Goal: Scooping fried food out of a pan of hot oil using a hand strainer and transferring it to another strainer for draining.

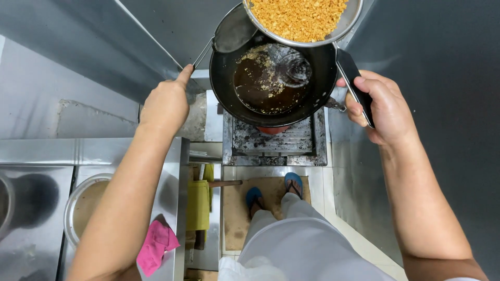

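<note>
Head view: strainer point(299, 21) between both hands.

- Grey steel wall panels point(78, 47) stand behind the cooking place and reflect a dull light.
- At the left is a steel counter point(36, 151), and a pink cloth point(156, 247) lies on its edge.
- A round basin point(86, 205) sits in this counter.
- A brown mat point(237, 213) lies on the pale tiled floor point(359, 239).
- A yellow cloth point(198, 205) hangs beside the counter.
</note>
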